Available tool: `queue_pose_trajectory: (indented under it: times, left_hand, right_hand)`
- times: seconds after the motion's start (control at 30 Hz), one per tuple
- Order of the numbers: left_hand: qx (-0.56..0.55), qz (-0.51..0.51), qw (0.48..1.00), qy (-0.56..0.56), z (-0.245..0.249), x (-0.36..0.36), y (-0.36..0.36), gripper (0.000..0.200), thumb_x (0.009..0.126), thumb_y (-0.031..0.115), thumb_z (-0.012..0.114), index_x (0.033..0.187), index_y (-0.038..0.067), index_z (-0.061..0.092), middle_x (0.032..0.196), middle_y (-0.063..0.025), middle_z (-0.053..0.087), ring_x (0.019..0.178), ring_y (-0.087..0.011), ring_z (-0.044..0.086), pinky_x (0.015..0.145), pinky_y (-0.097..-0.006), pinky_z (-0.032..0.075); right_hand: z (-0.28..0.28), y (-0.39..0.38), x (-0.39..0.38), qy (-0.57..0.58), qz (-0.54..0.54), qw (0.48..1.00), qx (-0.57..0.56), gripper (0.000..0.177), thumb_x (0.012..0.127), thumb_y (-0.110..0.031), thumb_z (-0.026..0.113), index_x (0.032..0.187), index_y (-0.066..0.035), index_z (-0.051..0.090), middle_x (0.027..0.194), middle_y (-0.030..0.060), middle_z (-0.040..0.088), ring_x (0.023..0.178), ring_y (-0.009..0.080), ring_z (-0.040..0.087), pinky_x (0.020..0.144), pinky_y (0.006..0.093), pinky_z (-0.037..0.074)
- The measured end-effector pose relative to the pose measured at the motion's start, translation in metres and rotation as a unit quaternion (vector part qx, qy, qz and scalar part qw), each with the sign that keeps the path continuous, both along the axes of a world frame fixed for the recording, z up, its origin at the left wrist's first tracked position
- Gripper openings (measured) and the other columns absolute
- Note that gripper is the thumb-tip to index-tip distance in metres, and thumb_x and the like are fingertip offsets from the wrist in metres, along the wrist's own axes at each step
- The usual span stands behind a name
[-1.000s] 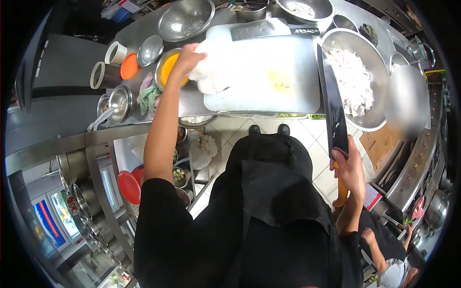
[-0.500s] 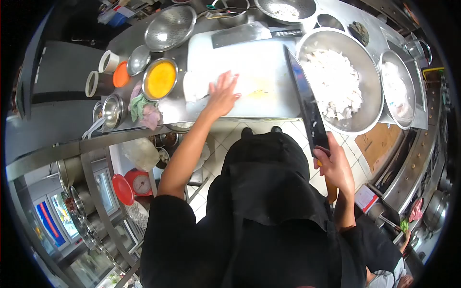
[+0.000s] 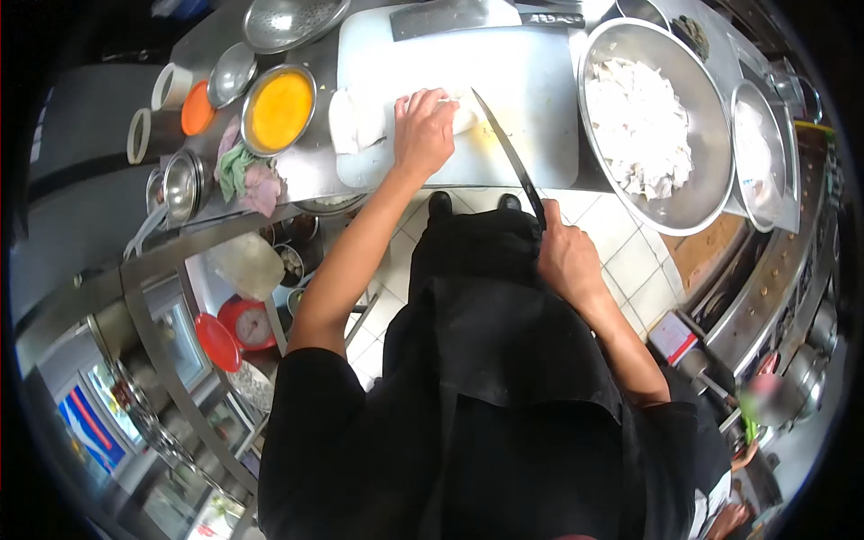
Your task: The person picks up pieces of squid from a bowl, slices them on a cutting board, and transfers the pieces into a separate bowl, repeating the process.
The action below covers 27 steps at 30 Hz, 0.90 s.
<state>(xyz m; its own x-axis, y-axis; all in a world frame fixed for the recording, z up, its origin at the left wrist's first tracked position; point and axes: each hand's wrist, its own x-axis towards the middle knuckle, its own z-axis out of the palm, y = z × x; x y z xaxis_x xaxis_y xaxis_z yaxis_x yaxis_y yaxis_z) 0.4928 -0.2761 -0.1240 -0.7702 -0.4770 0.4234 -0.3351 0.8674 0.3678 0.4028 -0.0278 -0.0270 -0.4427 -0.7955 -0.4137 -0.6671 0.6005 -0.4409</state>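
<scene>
In the head view my right hand is closed around the handle of a long knife. The knife's tip lies on the white cutting board, just right of a white slab of food. My left hand, fingers curled, presses down on that slab, whose exact kind I cannot make out. Another white piece rests at the board's left edge, and yellowish wet marks show near the blade. A broad cleaver lies across the far side of the board.
To the right stand a big steel bowl of white cut pieces and a smaller colander. On the left are a bowl of yellow liquid, a crumpled cloth and an orange lid. A person's hand shows at lower right.
The knife has swung left from beside the big bowl onto the board, with my right hand moving left. My left hand's spread fingers have curled over the white slab. The view has shifted.
</scene>
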Motion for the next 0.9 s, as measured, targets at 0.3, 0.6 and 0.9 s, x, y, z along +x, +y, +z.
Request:
queue_pose_trajectory:
  times: [0.3,0.6,0.9]
  left_hand:
    - [0.003,-0.055,0.998,0.041,-0.023,-0.014,-0.002,0.020,0.071,0.011,0.065,0.090,0.014,0.066,0.094,-0.0019,0.058,0.092,-0.0221,0.055,0.079,-0.0416,0.039]
    - [0.041,-0.042,0.995,0.084,-0.030,-0.013,-0.007,0.022,0.070,0.011,0.064,0.092,0.013,0.066,0.097,-0.0021,0.061,0.092,-0.0221,0.056,0.079,-0.0417,0.039]
    - [0.103,-0.061,0.990,0.073,-0.023,0.013,-0.024,0.017,0.073,0.010,0.061,0.090,0.011,0.064,0.098,-0.0049,0.061,0.093,-0.0256,0.056,0.079,-0.0421,0.039]
  right_hand:
    - [0.018,-0.024,0.053,0.040,-0.064,0.996,0.053,0.030,0.082,0.000,0.048,0.111,-0.001,0.039,0.061,0.0264,0.058,0.062,0.0464,0.058,0.060,0.0546,0.044]
    - [-0.057,-0.100,0.020,0.029,-0.100,0.993,-0.049,0.023,0.084,-0.002,0.048,0.105,0.000,0.038,0.068,0.0284,0.059,0.068,0.0464,0.059,0.062,0.0541,0.044]
    - [-0.018,-0.077,0.018,0.096,-0.115,0.988,-0.034,0.026,0.090,-0.007,0.048,0.114,-0.001,0.039,0.071,0.0274,0.060,0.072,0.0460,0.060,0.064,0.0535,0.045]
